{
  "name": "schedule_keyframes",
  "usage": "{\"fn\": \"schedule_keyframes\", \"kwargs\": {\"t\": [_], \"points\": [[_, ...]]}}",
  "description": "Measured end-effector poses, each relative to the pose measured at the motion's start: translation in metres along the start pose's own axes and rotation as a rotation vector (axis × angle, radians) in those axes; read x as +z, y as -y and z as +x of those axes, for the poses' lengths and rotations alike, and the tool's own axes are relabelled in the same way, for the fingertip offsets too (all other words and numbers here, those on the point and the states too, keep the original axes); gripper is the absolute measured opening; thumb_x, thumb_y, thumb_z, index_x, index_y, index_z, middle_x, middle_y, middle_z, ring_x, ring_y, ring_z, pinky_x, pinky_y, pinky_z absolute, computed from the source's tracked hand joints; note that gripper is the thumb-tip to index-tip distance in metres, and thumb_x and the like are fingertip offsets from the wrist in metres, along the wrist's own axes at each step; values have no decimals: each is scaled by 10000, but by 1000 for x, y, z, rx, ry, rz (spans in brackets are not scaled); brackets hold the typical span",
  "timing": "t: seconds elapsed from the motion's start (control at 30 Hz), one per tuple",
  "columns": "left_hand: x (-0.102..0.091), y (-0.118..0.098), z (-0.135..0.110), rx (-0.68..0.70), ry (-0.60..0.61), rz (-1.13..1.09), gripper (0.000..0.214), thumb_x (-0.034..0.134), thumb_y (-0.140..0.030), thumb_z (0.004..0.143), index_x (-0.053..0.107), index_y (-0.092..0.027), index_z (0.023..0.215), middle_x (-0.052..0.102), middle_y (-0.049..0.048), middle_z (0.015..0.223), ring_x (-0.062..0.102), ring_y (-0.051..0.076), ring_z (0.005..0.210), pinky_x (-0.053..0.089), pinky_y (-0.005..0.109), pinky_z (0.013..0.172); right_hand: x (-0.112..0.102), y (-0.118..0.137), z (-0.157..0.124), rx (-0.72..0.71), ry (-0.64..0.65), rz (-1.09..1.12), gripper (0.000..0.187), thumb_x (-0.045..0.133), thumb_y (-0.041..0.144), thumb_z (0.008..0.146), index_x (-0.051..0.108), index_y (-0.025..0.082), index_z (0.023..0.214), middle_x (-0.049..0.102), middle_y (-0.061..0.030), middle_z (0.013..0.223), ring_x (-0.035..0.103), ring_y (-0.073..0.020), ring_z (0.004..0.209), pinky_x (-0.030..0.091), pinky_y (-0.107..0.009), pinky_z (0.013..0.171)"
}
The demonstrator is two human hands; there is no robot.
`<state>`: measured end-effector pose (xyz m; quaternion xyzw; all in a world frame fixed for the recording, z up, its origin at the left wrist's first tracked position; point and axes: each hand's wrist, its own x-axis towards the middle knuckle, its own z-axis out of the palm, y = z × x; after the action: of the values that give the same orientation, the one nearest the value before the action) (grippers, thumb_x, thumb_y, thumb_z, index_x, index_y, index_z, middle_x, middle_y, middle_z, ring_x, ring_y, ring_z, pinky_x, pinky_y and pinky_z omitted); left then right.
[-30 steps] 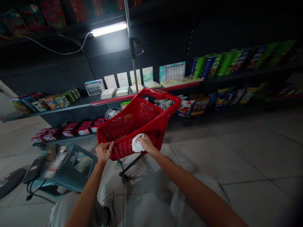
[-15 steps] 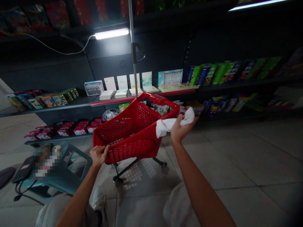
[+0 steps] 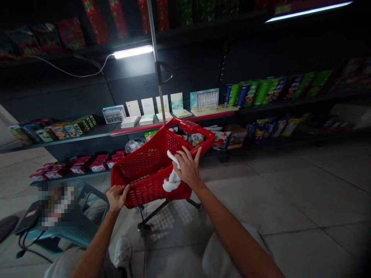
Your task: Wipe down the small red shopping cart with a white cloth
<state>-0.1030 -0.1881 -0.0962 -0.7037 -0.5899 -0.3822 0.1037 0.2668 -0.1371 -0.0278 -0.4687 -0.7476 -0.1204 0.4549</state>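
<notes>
Left fingers (image 3: 114,190) pinch the red cart (image 3: 149,192); right fingers (image 3: 187,155) fan out, a white cloth (image 3: 172,184) seemingly clasped beneath

Head-worn view: looks forward, downward, near red cart (image 3: 152,192), shelves (image 3: 133,130) farther off.

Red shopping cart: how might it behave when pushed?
The red shopping cart would probably roll readily, given the wheels below. Its walls look stiff, standing straight where the left hand grips the rim. Their many holes suggest it may be fairly light.
</notes>
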Motion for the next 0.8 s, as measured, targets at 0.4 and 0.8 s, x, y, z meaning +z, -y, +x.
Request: {"fn": "schedule_keyframes", "kwargs": {"t": [0.4, 0.8], "points": [[-4, 8, -5, 17, 42, -28, 547, 509, -469, 962, 529, -209, 481, 553, 21, 496, 522, 142, 524, 373, 280, 596, -20, -1, 25, 89, -224, 141, 316, 456, 175, 968, 675, 215, 1191, 671, -106, 1130, 644, -233, 1107, 511, -346, 1003], [6, 13, -4, 95, 36, -33, 526, 515, -430, 988, 540, -200, 515, 540, 1, 509, 494, 129, 525, 365, 275, 619, 22, 41, 30, 187, 163, -81, 446, 588, 182, 929, 497, 155, 1364, 540, -176, 1357, 647, -274, 1095, 541, -418, 950]]}}
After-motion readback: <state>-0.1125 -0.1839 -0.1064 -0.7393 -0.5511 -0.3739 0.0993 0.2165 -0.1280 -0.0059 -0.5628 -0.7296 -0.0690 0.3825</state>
